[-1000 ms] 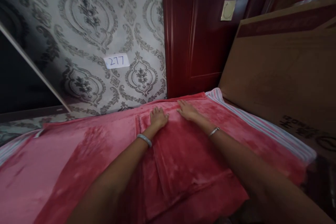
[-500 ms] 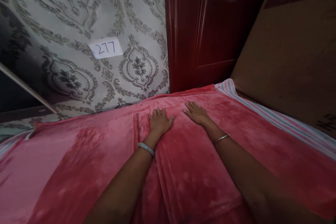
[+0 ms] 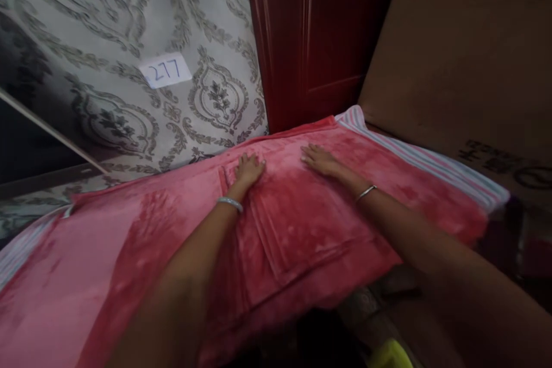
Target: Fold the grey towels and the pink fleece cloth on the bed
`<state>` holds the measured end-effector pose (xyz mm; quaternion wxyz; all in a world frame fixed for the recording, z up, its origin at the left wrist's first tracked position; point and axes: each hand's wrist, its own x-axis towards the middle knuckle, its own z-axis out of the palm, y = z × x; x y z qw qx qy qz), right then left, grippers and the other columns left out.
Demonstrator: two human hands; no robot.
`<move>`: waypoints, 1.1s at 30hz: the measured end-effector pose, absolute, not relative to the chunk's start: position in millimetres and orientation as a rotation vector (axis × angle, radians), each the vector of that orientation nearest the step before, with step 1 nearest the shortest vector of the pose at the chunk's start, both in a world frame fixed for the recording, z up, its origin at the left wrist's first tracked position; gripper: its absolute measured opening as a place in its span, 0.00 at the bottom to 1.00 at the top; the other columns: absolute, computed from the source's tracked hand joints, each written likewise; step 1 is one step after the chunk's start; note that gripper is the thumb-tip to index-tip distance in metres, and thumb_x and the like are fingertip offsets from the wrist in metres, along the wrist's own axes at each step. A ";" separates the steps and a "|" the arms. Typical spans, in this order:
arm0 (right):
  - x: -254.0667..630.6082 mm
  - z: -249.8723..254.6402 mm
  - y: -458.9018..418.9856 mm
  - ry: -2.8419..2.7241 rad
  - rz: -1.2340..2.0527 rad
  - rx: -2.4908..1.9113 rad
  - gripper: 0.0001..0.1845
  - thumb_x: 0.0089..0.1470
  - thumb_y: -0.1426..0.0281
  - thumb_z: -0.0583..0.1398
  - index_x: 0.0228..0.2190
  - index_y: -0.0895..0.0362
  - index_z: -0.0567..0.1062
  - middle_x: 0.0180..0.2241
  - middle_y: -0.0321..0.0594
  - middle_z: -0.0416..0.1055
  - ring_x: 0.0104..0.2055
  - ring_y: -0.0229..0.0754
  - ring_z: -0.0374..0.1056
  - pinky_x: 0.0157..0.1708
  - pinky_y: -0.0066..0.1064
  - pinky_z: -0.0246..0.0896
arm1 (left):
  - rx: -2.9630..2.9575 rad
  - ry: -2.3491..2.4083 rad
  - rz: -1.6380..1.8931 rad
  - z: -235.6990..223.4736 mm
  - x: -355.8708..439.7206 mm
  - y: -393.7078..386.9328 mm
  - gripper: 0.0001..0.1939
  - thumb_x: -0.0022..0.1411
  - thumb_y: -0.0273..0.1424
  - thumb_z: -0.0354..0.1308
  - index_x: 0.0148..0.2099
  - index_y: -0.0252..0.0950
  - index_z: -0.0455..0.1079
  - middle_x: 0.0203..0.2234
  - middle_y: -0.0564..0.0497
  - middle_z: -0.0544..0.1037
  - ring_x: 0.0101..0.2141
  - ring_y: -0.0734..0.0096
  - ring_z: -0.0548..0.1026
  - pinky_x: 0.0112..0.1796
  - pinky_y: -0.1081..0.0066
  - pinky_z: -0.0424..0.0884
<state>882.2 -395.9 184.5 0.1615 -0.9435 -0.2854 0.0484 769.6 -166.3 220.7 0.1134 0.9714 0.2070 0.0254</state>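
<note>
A folded red plush blanket [image 3: 306, 224] lies on a wider spread of the same red and pink plush cloth [image 3: 159, 230]. Palm down, my left hand [image 3: 249, 170] rests near the far left edge of the folded part, fingers spread. My right hand [image 3: 319, 160] lies flat farther right on the far part of the blanket, its fingers stretched out. Neither hand grips anything. A thick bangle [image 3: 230, 203] circles my left wrist, and a thin bracelet [image 3: 366, 192] my right.
Behind the blanket stand a patterned wall [image 3: 172, 121] with a paper card [image 3: 166, 70] reading 277, and a dark red door [image 3: 328, 40]. A large cardboard box [image 3: 457, 63] borders the right side. Striped cloth [image 3: 431, 161] shows beneath the plush. Something yellow-green [image 3: 390, 353] is below the front edge.
The view has shifted, bringing the front edge of the plush cloth into sight. My hands are a little farther apart, both still flat on the blanket.
</note>
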 end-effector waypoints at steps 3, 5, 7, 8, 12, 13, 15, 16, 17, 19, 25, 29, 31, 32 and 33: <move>853.1 182.4 -431.0 -0.886 0.104 -2.701 0.39 0.68 0.46 0.42 0.72 0.51 0.52 0.74 0.45 0.41 0.75 0.55 0.39 0.70 0.53 0.44 | 2.897 0.473 0.071 225.1 748.8 -185.0 0.35 0.71 0.45 0.43 0.74 0.34 0.52 0.72 0.36 0.54 0.72 0.51 0.50 0.67 0.49 0.52; 827.2 177.9 -448.8 -0.906 0.077 -2.717 0.39 0.68 0.45 0.41 0.72 0.49 0.52 0.74 0.44 0.41 0.75 0.55 0.40 0.70 0.53 0.45 | 2.935 0.288 0.054 222.7 729.0 -205.0 0.38 0.71 0.49 0.44 0.75 0.34 0.49 0.72 0.36 0.52 0.72 0.48 0.48 0.67 0.46 0.50; 801.2 170.1 -459.8 -0.921 0.047 -2.736 0.38 0.68 0.45 0.41 0.72 0.46 0.52 0.74 0.43 0.41 0.75 0.56 0.40 0.69 0.56 0.46 | 2.975 0.115 0.030 213.8 706.9 -225.0 0.41 0.69 0.53 0.45 0.76 0.38 0.47 0.74 0.37 0.49 0.72 0.45 0.45 0.67 0.43 0.47; 789.8 165.2 -462.9 -0.927 0.036 -2.747 0.38 0.68 0.45 0.42 0.72 0.46 0.52 0.74 0.43 0.41 0.75 0.57 0.39 0.68 0.58 0.46 | 2.996 0.046 0.006 207.2 696.3 -233.2 0.42 0.68 0.55 0.46 0.76 0.40 0.46 0.74 0.38 0.47 0.72 0.44 0.43 0.67 0.41 0.46; 763.5 146.5 -466.0 -0.922 -0.007 -2.766 0.37 0.69 0.48 0.43 0.72 0.48 0.52 0.74 0.44 0.40 0.75 0.55 0.37 0.68 0.60 0.44 | 3.091 -0.077 -0.017 176.9 667.7 -246.8 0.43 0.68 0.58 0.45 0.77 0.44 0.44 0.75 0.40 0.40 0.73 0.41 0.37 0.67 0.37 0.39; 761.6 143.9 -465.8 -0.918 -0.014 -2.760 0.37 0.69 0.48 0.44 0.72 0.48 0.52 0.75 0.44 0.39 0.75 0.55 0.36 0.68 0.60 0.43 | 3.108 -0.087 0.005 171.7 665.0 -246.3 0.43 0.68 0.57 0.44 0.77 0.44 0.44 0.75 0.40 0.39 0.73 0.40 0.36 0.67 0.37 0.38; 761.0 141.9 -465.7 -0.912 -0.018 -2.745 0.36 0.69 0.49 0.44 0.72 0.48 0.52 0.75 0.43 0.39 0.76 0.54 0.36 0.69 0.59 0.42 | 3.127 -0.097 0.035 166.9 663.8 -243.8 0.42 0.69 0.56 0.44 0.77 0.44 0.44 0.75 0.40 0.39 0.73 0.41 0.37 0.67 0.37 0.38; 761.4 142.1 -465.8 -0.910 -0.018 -2.738 0.36 0.69 0.49 0.44 0.72 0.48 0.52 0.75 0.43 0.39 0.76 0.54 0.36 0.69 0.59 0.42 | 3.128 -0.098 0.035 167.5 664.6 -242.6 0.41 0.69 0.56 0.44 0.77 0.44 0.43 0.75 0.41 0.40 0.73 0.41 0.37 0.67 0.37 0.38; 761.9 142.7 -466.0 -0.910 -0.020 -2.732 0.36 0.69 0.50 0.45 0.72 0.47 0.52 0.75 0.43 0.39 0.76 0.54 0.36 0.69 0.59 0.42 | 3.127 -0.097 0.027 169.8 665.8 -241.9 0.41 0.69 0.56 0.45 0.77 0.45 0.43 0.75 0.41 0.40 0.73 0.41 0.37 0.67 0.38 0.38; 762.2 144.3 -466.6 -0.907 -0.020 -2.723 0.35 0.69 0.50 0.45 0.71 0.47 0.52 0.75 0.43 0.39 0.76 0.54 0.36 0.69 0.60 0.42 | 3.115 -0.085 -0.025 178.7 667.8 -242.3 0.41 0.68 0.55 0.46 0.77 0.46 0.43 0.75 0.43 0.41 0.73 0.42 0.38 0.67 0.39 0.39; 759.0 146.9 -467.5 -0.887 -0.023 -2.727 0.35 0.69 0.50 0.44 0.72 0.48 0.52 0.75 0.44 0.39 0.75 0.54 0.36 0.68 0.61 0.42 | 3.039 -0.084 -0.187 205.7 640.8 -264.1 0.42 0.68 0.56 0.46 0.76 0.45 0.45 0.75 0.43 0.41 0.73 0.42 0.38 0.67 0.39 0.39; 755.4 148.4 -467.4 -0.877 -0.020 -2.734 0.35 0.69 0.51 0.45 0.71 0.49 0.53 0.74 0.44 0.40 0.75 0.54 0.37 0.68 0.60 0.42 | 3.003 -0.356 -0.235 196.1 593.4 -282.1 0.42 0.66 0.54 0.52 0.76 0.46 0.46 0.75 0.42 0.44 0.73 0.42 0.41 0.67 0.38 0.44; 753.9 148.8 -466.7 -0.868 -0.025 -2.731 0.35 0.69 0.52 0.46 0.71 0.49 0.53 0.74 0.44 0.40 0.75 0.54 0.37 0.69 0.60 0.42 | 3.018 -0.389 -0.194 188.1 573.9 -283.9 0.44 0.65 0.52 0.55 0.76 0.43 0.45 0.75 0.39 0.44 0.72 0.41 0.43 0.67 0.38 0.44; 753.6 149.0 -466.1 -0.862 -0.026 -2.729 0.35 0.69 0.52 0.46 0.71 0.49 0.53 0.74 0.43 0.40 0.75 0.54 0.37 0.69 0.60 0.42 | 3.018 -0.390 -0.168 185.3 567.2 -282.5 0.45 0.65 0.52 0.56 0.76 0.42 0.46 0.74 0.37 0.45 0.72 0.42 0.44 0.67 0.39 0.44; 753.7 149.4 -465.5 -0.857 -0.027 -2.724 0.35 0.69 0.52 0.46 0.71 0.49 0.53 0.74 0.43 0.41 0.75 0.54 0.37 0.69 0.60 0.42 | 3.007 -0.391 -0.148 183.9 562.8 -280.0 0.43 0.66 0.51 0.56 0.76 0.41 0.47 0.74 0.37 0.47 0.72 0.43 0.46 0.67 0.40 0.45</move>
